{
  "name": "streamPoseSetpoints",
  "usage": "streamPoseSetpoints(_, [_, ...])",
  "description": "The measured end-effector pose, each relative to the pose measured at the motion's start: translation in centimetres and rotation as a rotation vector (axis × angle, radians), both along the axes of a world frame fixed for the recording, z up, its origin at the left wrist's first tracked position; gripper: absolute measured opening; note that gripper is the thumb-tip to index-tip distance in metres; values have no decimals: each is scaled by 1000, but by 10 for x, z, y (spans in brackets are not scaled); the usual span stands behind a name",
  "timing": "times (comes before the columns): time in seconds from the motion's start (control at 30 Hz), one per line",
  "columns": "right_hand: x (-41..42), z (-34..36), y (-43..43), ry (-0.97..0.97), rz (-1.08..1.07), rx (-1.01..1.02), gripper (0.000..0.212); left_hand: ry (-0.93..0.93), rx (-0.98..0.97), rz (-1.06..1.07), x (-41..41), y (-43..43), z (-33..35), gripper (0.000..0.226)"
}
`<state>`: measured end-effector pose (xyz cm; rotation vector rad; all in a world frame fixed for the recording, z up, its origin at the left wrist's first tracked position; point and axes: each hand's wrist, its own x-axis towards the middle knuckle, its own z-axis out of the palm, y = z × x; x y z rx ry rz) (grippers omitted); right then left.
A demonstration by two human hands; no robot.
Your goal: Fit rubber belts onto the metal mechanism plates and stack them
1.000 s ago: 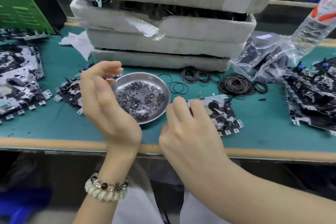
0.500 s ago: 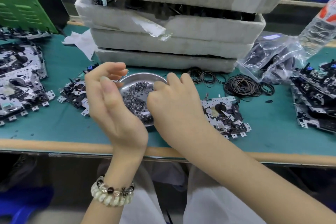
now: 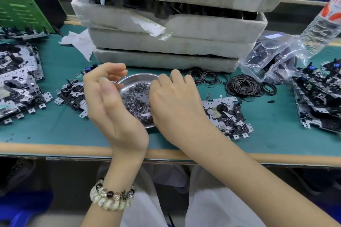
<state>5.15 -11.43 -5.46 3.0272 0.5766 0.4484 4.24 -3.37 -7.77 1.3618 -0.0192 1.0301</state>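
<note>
Counting stacked plates (image 3: 317,101) right, one near plate (image 3: 227,116) seemingly unbelted; our right hand (image 3: 173,101), fingers hidden in dish (image 3: 142,75), grip unclear; left hand (image 3: 108,97) relaxed, empty.

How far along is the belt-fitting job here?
Done, apparently: the left plate stack and right plate stack. In hand: the right hand reaches into the steel dish of small rings, the left hand raised beside it; one mechanism plate lies near the right wrist. Remaining: a heap of loose rubber belts unused.
</note>
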Motion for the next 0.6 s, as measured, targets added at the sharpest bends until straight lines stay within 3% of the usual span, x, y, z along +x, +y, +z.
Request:
streamPoseSetpoints(0.17, [1,-3,-3,76,47,95,6,-10,18,4,1,1,-2,29])
streamPoseSetpoints(0.6, [6,-1,-9,143,4,232,17,0,35,12,2,2,-4,29])
